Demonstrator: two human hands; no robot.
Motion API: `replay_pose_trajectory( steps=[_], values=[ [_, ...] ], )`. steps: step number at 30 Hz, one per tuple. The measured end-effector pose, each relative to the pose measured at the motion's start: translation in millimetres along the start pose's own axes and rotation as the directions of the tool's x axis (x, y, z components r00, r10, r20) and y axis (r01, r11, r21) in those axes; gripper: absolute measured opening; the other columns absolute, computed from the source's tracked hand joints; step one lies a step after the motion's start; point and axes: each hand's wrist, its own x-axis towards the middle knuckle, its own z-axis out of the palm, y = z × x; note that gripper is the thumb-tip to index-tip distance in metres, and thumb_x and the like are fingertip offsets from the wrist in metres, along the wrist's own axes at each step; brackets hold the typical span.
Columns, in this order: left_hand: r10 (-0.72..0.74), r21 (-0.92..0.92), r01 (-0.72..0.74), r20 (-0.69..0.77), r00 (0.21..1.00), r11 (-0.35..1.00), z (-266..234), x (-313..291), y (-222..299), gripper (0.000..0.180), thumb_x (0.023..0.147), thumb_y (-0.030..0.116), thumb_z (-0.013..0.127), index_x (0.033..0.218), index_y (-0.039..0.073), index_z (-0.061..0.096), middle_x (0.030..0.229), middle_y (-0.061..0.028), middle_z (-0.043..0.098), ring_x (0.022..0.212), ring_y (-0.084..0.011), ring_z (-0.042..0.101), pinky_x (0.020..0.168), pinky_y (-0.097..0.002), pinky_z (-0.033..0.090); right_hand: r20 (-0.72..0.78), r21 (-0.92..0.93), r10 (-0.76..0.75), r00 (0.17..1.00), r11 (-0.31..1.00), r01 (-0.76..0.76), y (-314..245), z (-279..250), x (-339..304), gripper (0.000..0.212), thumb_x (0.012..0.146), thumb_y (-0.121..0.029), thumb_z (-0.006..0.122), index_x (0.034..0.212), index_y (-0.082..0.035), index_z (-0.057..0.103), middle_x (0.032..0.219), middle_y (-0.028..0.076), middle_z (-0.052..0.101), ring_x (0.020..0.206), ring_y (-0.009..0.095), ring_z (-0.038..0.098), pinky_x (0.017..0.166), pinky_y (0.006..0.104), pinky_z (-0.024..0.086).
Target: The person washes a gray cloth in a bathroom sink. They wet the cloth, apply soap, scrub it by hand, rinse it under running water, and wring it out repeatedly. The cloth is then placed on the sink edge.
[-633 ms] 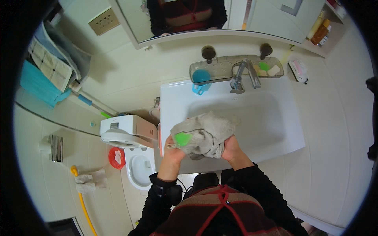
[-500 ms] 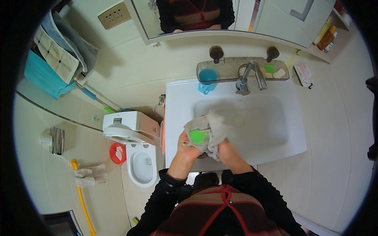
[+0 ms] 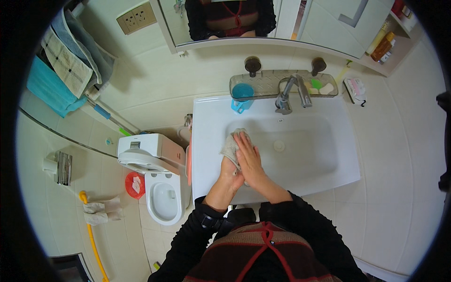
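A damp beige-grey cloth (image 3: 230,148) is folded up over the near left part of the white sink (image 3: 305,164). Underneath it, my left hand (image 3: 229,170) cups the cloth, its fingers mostly covered. Laid across the top, my right hand (image 3: 250,159) presses the cloth with its fingers stretched out flat. The green piece, probably soap, that lay on the cloth is now out of sight, and I cannot tell whether it is inside the folds.
Behind the basin stand a faucet (image 3: 289,96) and a clear shelf (image 3: 268,77). A blue cup (image 3: 242,91) sits at the shelf's left end; green and pale pieces lie at its right. To the left are a toilet (image 3: 164,197) and a red bin (image 3: 135,184).
The cloth was spread, with the green piece showing on it; it is now folded smaller and the green piece is hidden. My right hand moved left, from the cloth's right side onto its top.
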Motion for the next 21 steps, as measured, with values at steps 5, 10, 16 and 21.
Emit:
replay_pose_trajectory(
  steps=[5,10,16,21],
  values=[
    [-0.014,0.085,0.013,0.014,1.0,0.996,3.0,-4.0,5.3,0.039,0.098,0.035,0.035,0.127,0.014,0.047,0.129,-0.0058,0.049,0.118,-0.0219,0.048,0.1,-0.0374,0.04,-0.052,0.069,-0.06,0.997,0.996,0.064,-11.6,-7.4,-0.9,0.048,0.098,-0.029,0.03,0.144,-0.016,0.028,0.15,0.014,0.02,0.139,0.034,0.017,0.11,0.051,0.01],
    [-0.024,-0.034,0.024,-0.006,1.0,0.999,3.7,-3.4,15.5,0.036,0.097,0.033,0.037,0.122,0.011,0.052,0.119,-0.0082,0.056,0.109,-0.0236,0.055,0.095,-0.0393,0.044,-0.076,-0.088,-0.129,0.989,0.989,0.122,-23.8,-2.8,-7.8,0.045,0.096,-0.029,0.035,0.14,-0.017,0.038,0.149,0.009,0.026,0.135,0.034,0.023,0.109,0.0513,0.012],
    [-0.136,0.03,0.134,0.093,0.986,0.991,5.1,-7.0,11.9,0.036,0.097,0.032,0.039,0.121,0.009,0.052,0.119,-0.0097,0.057,0.108,-0.0237,0.056,0.093,-0.0383,0.046,-0.216,-0.185,-0.129,0.968,0.979,0.089,-16.8,-36.3,32.8,0.032,0.092,-0.025,0.045,0.118,-0.012,0.06,0.129,0.009,0.052,0.118,0.031,0.045,0.1,0.0426,0.033],
    [-0.203,-0.066,0.22,0.203,0.958,0.973,-5.7,-3.4,8.8,0.032,0.097,0.029,0.039,0.119,0.009,0.053,0.116,-0.0074,0.059,0.106,-0.0225,0.057,0.092,-0.0368,0.046,-0.201,-0.014,-0.193,0.96,0.981,0.195,-3.0,-44.1,33.8,0.031,0.091,-0.022,0.046,0.113,-0.005,0.061,0.12,0.012,0.058,0.116,0.031,0.048,0.097,0.0404,0.038]
  ],
)
